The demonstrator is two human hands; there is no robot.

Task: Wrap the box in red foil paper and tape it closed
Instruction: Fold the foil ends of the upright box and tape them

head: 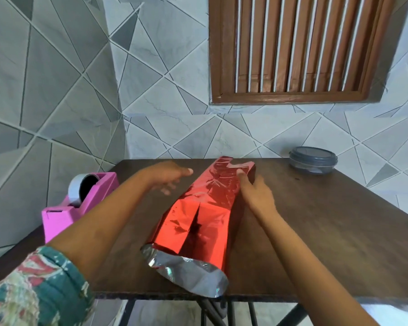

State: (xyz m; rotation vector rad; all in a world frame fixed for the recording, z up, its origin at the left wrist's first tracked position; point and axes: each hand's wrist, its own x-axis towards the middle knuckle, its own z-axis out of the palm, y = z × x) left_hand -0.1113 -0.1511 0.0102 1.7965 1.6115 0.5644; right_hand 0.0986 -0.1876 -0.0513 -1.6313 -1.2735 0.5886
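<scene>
Soft daylight, foil [198, 212] glare, blurred left hand [167, 176].

The box lies hidden inside the red foil paper [199, 222], the left hand [167, 176] is motion-blurred, and its forearm [108, 210] covers part of the tape dispenser [57, 220].

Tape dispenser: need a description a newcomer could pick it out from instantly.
Start at the dark brown table against the tiled wall, then go to its left edge, left of the red foil-wrapped box. The tape dispenser stands there. Its bright pink blocky body, holding a grey tape roll, sets it apart from the round dark lidded container at the far right corner.
</scene>
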